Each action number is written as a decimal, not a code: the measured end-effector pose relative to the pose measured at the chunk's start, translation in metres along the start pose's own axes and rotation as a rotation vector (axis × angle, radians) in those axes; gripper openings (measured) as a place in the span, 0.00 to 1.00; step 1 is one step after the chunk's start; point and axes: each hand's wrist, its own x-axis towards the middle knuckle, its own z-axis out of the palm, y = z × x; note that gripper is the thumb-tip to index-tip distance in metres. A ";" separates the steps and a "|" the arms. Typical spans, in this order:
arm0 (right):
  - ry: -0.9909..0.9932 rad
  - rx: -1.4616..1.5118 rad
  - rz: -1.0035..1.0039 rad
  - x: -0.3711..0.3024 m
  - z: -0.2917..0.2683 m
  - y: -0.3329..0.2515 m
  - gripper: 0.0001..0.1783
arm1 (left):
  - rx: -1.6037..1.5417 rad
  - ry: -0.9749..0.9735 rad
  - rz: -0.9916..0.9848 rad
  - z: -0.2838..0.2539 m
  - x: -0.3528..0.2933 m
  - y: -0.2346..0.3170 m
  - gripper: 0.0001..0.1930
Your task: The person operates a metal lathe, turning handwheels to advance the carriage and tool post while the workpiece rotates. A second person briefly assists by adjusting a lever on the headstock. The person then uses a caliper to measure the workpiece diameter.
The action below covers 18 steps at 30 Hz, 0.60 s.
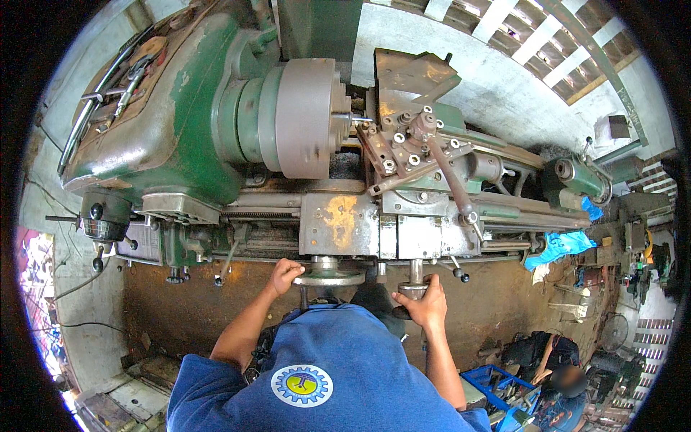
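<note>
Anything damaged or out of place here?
Yellowish blotch on the carriage, beyond the large handwheel, looks like worn paint. Loose hand tools also lie atop the headstock, where they might vibrate off.

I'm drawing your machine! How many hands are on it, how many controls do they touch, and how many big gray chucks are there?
Hands: 2 (left hand, right hand)
Controls touched: 2 (handwheel, crank)
Big gray chuck: 1
Total: 5

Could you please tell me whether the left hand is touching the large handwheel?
Touching: the head view shows the left hand curled against the left edge of the large handwheel, with no gap visible between them.
</note>
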 end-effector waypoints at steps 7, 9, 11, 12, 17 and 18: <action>0.002 0.007 -0.004 -0.001 -0.001 -0.002 0.47 | 0.025 0.038 0.022 0.003 -0.001 0.003 0.24; 0.001 -0.003 0.001 -0.001 -0.002 -0.003 0.48 | 0.027 0.067 0.041 0.004 -0.002 0.004 0.24; -0.001 0.001 0.002 -0.001 -0.003 -0.003 0.48 | 0.003 0.104 0.059 0.004 -0.002 0.004 0.24; -0.003 -0.005 0.007 -0.001 -0.003 -0.003 0.48 | 0.010 0.076 0.046 0.003 -0.002 0.004 0.24; 0.007 0.003 -0.008 -0.001 -0.001 -0.001 0.49 | 0.059 0.157 0.113 0.007 -0.003 0.003 0.24; 0.003 -0.007 -0.001 -0.001 -0.001 0.000 0.49 | 0.030 0.191 0.102 0.009 -0.003 0.004 0.24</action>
